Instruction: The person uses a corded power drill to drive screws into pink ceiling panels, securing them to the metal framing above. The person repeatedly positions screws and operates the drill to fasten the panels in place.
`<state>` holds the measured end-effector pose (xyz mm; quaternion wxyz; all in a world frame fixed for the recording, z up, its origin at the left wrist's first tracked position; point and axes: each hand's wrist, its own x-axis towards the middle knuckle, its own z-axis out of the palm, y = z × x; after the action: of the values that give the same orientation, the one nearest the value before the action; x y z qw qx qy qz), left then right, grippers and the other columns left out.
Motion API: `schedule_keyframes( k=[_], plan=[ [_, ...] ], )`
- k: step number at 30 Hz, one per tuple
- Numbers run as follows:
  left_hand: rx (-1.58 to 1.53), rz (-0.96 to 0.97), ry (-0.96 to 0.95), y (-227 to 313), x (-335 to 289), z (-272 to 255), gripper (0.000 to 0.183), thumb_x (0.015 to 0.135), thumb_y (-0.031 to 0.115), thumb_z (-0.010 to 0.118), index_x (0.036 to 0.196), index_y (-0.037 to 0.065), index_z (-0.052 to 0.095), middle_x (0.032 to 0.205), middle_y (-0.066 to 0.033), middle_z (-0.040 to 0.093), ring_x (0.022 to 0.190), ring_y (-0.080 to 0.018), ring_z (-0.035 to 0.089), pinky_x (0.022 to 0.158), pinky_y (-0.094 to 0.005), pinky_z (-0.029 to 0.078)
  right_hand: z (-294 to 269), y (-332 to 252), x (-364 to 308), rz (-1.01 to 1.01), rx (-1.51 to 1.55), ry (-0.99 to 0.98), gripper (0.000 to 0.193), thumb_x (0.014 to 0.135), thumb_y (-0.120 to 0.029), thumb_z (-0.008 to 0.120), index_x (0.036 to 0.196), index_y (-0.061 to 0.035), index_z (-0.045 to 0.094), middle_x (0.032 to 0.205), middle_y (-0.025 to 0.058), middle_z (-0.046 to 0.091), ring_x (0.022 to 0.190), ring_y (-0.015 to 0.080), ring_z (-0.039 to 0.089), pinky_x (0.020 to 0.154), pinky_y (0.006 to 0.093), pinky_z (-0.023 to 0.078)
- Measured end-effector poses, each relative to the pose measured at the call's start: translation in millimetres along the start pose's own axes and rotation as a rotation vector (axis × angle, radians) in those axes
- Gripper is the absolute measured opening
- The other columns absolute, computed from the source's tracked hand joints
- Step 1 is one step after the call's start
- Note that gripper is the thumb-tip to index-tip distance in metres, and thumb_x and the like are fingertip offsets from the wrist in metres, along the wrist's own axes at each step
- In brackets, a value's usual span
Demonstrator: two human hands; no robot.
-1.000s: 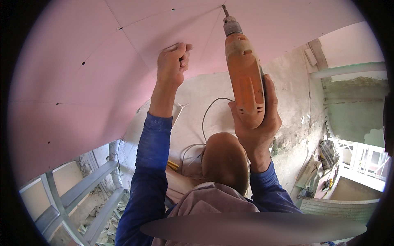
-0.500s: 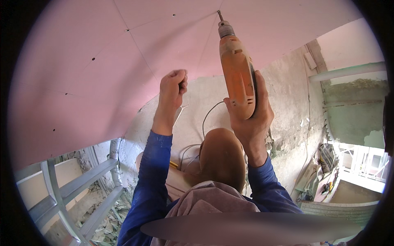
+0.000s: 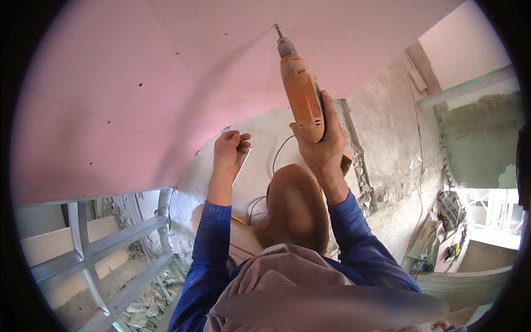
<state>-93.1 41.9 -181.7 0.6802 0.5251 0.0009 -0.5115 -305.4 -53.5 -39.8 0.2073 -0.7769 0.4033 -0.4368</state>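
Note:
An orange power drill (image 3: 301,97) is gripped in my right hand (image 3: 325,149), its body pointing up and slightly left. The tip of its bit meets a pink board (image 3: 221,72) overhead, where a few dark dots and thin lines show. To the left of the drill, my left hand (image 3: 229,152) is raised just below the board's edge. Its fingers are curled inward toward the thumb, and whatever they may hold is too small or hidden to make out. Both forearms are in blue sleeves.
A metal stud frame (image 3: 83,257) stands at the lower left, with broken rubble (image 3: 146,310) behind it. A rough plaster wall (image 3: 387,138) has a chipped groove. A dark cord (image 3: 275,160) hangs behind the drill. Piled bags (image 3: 451,210) lie at the right near a bright opening.
The drill and right hand appear shifted left and slightly down as the view moves; the bit stays at the board. My left hand sits lower, its fingers a little looser.

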Motion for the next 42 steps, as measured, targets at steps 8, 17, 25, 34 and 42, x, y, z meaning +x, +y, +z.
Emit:
schedule_keyframes(
  k=[8,17,25,34,42],
  plan=[
    [0.082,0.125,-0.052,24.1,-2.6,38.6,0.016,0.106,0.010,0.075,0.116,-0.001,0.069,0.098,-0.0117,0.075,0.078,-0.0199,0.074,0.061,-0.0285,0.057,-22.1,27.3,-13.6,0.335,0.572,-0.044,0.095,0.077,-0.007,0.099,0.159,0.0007,0.052,0.129,0.0172,0.077,0.109,0.0239,0.077,0.094,0.0360,0.063],
    [0.176,0.139,-0.303,45.1,9.6,130.1,0.023,0.102,0.015,0.083,0.115,-0.002,0.074,0.091,-0.0054,0.071,0.073,-0.0132,0.064,0.060,-0.0251,0.045,-96.0,63.6,-66.2,0.601,0.862,-0.163,0.097,0.073,-0.010,0.103,0.158,-0.0013,0.056,0.104,0.0033,0.071,0.088,0.0121,0.066,0.069,0.0279,0.055],
    [0.216,0.053,-0.609,45.1,11.4,161.3,0.020,0.104,0.016,0.079,0.112,-0.001,0.076,0.085,-0.0016,0.067,0.072,-0.0113,0.059,0.059,-0.0243,0.040,-133.9,85.1,-91.8,0.598,0.846,-0.172,0.098,0.072,-0.016,0.106,0.156,0.0001,0.059,0.110,0.0037,0.074,0.098,0.0133,0.070,0.085,0.0309,0.058],
    [0.484,0.127,-0.727,76.5,5.5,170.4,0.020,0.100,0.016,0.083,0.105,-0.004,0.080,0.074,0.0009,0.060,0.064,-0.0084,0.049,0.057,-0.0249,0.036,-162.4,87.5,-86.7,0.578,0.887,-0.241,0.098,0.070,-0.016,0.106,0.155,-0.0005,0.059,0.103,0.0032,0.075,0.090,0.0136,0.071,0.080,0.0292,0.058],
    [0.918,0.251,-0.819,114.2,-7.0,195.3,0.021,0.093,0.016,0.089,0.095,-0.003,0.082,0.070,0.0027,0.060,0.063,-0.0073,0.047,0.056,-0.0253,0.036,-182.4,97.9,-74.6,0.576,0.861,-0.263,0.103,0.064,-0.017,0.109,0.153,0.0010,0.060,0.109,0.0056,0.076,0.091,0.0134,0.072,0.078,0.0279,0.060]
  ],
)
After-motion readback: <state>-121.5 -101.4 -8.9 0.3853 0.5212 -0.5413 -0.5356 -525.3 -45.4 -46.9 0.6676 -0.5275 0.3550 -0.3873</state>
